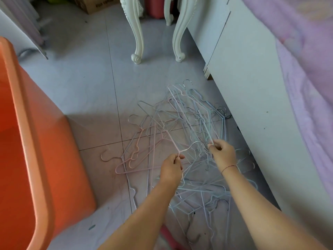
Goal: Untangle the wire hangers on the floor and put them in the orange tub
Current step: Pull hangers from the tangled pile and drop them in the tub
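A tangled heap of thin wire hangers [182, 121], pale blue, pink and white, lies on the tiled floor beside the bed base. My left hand [172, 167] pinches the neck of a pink hanger [163, 134] that rises out of the heap. My right hand [222, 152] grips the end of a pale blue hanger [201, 120], lifted at a slant. The large orange tub [36, 141] stands at the left, and what lies inside it is out of sight.
Two carved white table legs [138, 33] stand on the floor behind the heap. A white bed base [252, 91] with lilac bedding runs along the right. A cardboard box [95, 4] and a radiator sit at the back left.
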Available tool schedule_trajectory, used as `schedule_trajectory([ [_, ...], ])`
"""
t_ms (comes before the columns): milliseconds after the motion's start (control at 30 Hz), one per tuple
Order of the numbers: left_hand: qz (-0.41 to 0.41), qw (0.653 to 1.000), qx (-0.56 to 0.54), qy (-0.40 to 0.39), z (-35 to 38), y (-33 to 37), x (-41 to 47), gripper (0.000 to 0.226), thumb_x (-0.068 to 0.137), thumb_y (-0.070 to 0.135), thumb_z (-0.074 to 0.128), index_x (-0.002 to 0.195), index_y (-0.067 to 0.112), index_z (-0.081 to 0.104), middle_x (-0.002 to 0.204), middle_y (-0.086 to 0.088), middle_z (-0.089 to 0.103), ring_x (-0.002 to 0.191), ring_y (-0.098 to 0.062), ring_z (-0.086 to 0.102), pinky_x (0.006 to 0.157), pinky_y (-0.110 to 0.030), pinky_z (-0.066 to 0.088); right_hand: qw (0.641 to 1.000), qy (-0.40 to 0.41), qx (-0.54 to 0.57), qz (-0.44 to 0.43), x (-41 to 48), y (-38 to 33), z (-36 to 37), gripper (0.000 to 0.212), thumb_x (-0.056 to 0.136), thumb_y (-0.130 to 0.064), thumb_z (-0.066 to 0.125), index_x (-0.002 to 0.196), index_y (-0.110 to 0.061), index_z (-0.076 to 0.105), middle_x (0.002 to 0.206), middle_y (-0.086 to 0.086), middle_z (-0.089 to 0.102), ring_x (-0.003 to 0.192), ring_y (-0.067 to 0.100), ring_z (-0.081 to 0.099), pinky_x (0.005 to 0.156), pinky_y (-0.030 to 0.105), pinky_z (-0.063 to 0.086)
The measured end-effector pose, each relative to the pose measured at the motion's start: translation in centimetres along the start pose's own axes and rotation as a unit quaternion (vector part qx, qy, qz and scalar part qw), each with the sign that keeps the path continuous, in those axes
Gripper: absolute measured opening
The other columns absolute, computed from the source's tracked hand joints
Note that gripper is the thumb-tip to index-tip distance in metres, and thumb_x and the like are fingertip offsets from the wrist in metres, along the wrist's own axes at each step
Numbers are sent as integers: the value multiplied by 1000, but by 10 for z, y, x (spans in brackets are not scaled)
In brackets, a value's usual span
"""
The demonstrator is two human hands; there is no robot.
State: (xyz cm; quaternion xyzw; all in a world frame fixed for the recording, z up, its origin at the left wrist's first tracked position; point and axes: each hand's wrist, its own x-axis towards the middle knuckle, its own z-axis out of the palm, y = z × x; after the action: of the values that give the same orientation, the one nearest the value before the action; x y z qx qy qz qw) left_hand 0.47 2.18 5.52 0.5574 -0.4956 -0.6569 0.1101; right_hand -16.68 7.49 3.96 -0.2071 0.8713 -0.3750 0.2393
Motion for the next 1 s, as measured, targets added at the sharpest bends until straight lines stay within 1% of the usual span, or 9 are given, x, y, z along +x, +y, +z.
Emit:
schedule_trajectory([
  [100, 8, 1000, -13, 26, -13, 20, -17, 28, 101, 13, 31, 102, 18, 58, 62, 3, 43, 47, -8, 32, 43, -17, 30, 994, -85, 51, -53, -14, -36, -24, 24, 88, -17, 58, 110, -21, 66, 76, -13, 64, 70, -3, 60, 65, 10, 44],
  [200, 26, 998, -35, 42, -22, 41, -34, 28, 99, 9, 32, 99, 16, 59, 60, 4, 44, 47, -9, 32, 44, -20, 27, 986, -120, 50, -101, -29, -70, -39, 18, 91, -24, 53, 104, -30, 65, 67, -10, 63, 61, 5, 56, 65, 14, 47],
  [300, 47, 997, -54, 34, -29, 66, -56, 30, 97, 7, 32, 100, 13, 61, 59, 3, 43, 47, -10, 30, 44, -21, 25, 984, -125, 66, -110, -43, -97, -49, 17, 90, -18, 56, 101, -23, 68, 59, -8, 62, 48, 2, 50, 53, 12, 45],
  [433, 37, 983, -176, 36, -52, 110, -86, 32, 99, 8, 31, 92, 14, 62, 58, 4, 37, 38, -7, 27, 36, -16, 21, 973, -190, 55, -120, -72, -113, -50, 17, 88, -12, 61, 101, -16, 70, 65, -4, 67, 50, -8, 59, 56, 6, 46],
  [533, 69, 974, -216, -2, -81, 147, -116, 32, 100, 9, 31, 91, 17, 60, 56, 4, 36, 30, -3, 26, 32, -12, 19, 977, -132, 115, -123, -89, -129, -59, 15, 87, -7, 60, 92, -12, 73, 54, -9, 62, 46, -6, 55, 53, 5, 45],
  [667, 150, 962, -226, -26, -134, 193, -162, 31, 101, 12, 33, 89, 18, 61, 45, 7, 38, 29, -3, 25, 32, -12, 18, 986, -31, 130, -103, -101, -175, -79, 27, 88, -14, 54, 63, -8, 64, 53, 2, 49, 59, 19, 41, 53, 25, 35],
  [767, 222, 949, -219, 39, -194, 217, -192, 33, 101, 12, 31, 88, 17, 61, 51, 5, 36, 32, -3, 25, 33, -12, 19, 969, -52, 195, -145, -126, -227, -80, 25, 89, -16, 56, 70, -2, 60, 58, 6, 36, 58, 18, 31, 45, 18, 27],
  [867, 268, 930, -202, 150, -265, 223, -216, 32, 101, 12, 31, 87, 18, 60, 53, 2, 36, 31, -3, 26, 34, -11, 19, 936, -125, 250, -213, -167, -287, -59, 14, 91, -15, 55, 90, -11, 68, 59, 0, 35, 52, 10, 28, 43, 15, 24],
  [1000, 295, 900, -197, 255, -353, 209, -232, 35, 102, 14, 33, 80, 23, 58, 37, 10, 42, 27, -1, 28, 33, -7, 21, 896, -267, 310, -171, -214, -359, 12, 18, 95, -11, 48, 99, -2, 63, 63, 6, 42, 50, 9, 31, 40, 16, 25],
])
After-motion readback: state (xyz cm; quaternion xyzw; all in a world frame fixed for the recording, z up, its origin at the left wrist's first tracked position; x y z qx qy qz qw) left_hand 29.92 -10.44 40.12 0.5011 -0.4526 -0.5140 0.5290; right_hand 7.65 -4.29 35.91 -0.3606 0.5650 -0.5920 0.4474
